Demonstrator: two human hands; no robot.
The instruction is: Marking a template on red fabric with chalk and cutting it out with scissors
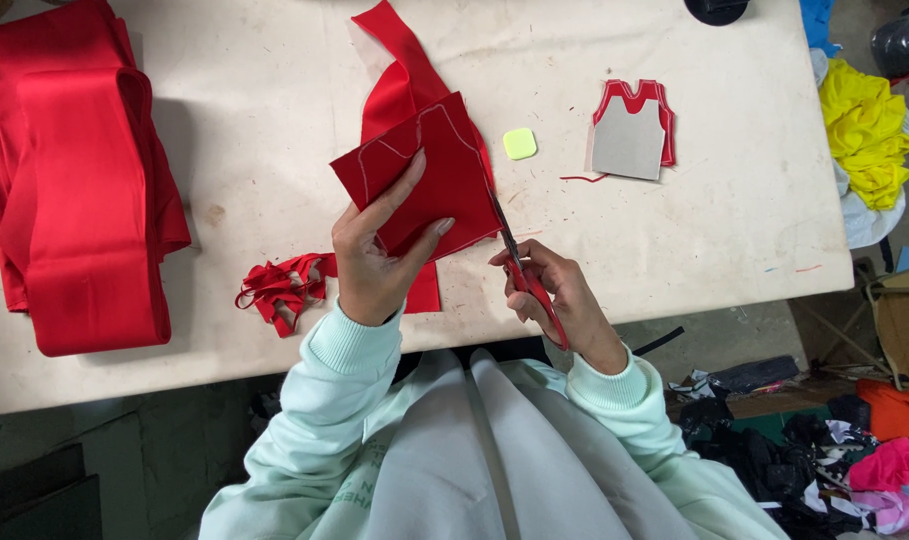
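My left hand [374,255] holds up a red fabric piece [429,175] marked with a pale chalk outline, thumb and fingers pinching its lower part. My right hand [554,295] grips red-handled scissors [522,270], whose blades meet the right edge of that fabric piece. A longer red strip [399,60] trails from the fabric piece toward the far side of the pale worktable [254,100]. Both sleeves are mint green.
A thick folded stack of red fabric [69,180] lies at the left. Red scraps [279,285] sit near the table's front edge. A yellow-green chalk piece [519,143] and a grey card template on cut red pieces [631,135] lie to the right. Cloth piles [864,130] crowd the right side.
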